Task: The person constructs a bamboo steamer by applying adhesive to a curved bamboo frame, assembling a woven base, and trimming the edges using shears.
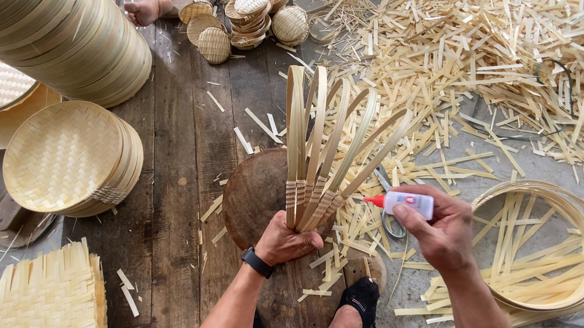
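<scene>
where bamboo scraps (pixel 502 56) litter, wooden floorboards (pixel 175 195) show

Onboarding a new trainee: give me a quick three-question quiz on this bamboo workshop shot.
1. True or false: the left hand grips a fan of bamboo hoops by their bound ends.
2. What does the right hand hold? A) scissors B) a small white glue bottle with a red tip C) a knife
3. Fill in: the glue bottle tip points toward the ____.

Key: 1 true; 2 B; 3 hoops
</scene>
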